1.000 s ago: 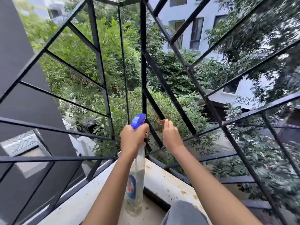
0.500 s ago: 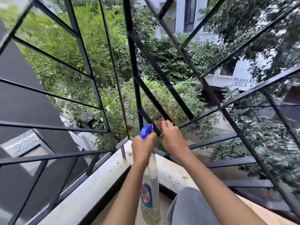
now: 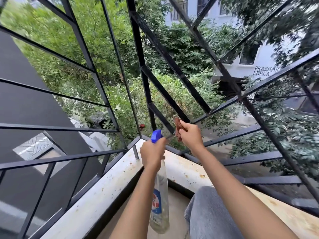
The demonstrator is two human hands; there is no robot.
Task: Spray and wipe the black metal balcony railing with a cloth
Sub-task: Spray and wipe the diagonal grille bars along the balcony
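The black metal railing (image 3: 165,94) fills the view, its bars meeting at a corner above a white ledge (image 3: 96,195). My left hand (image 3: 152,153) grips the neck of a clear spray bottle (image 3: 160,200) with a blue trigger head (image 3: 156,135), which points at the low corner bars. My right hand (image 3: 191,135) pinches a small reddish-brown cloth (image 3: 177,127) against a diagonal bar just right of the corner. Most of the cloth is hidden by my fingers.
The stained white ledge runs left and right from the corner. My knee in grey jeans (image 3: 208,213) is at the bottom right. A dark wall (image 3: 25,109) stands at the left. Green bushes and a white building (image 3: 259,62) lie beyond the bars.
The view has tilted down and moved closer to the corner. My right hand has slid slightly right along the diagonal bar, and the cloth now shows above its fingers. The bottle stays in my left hand.
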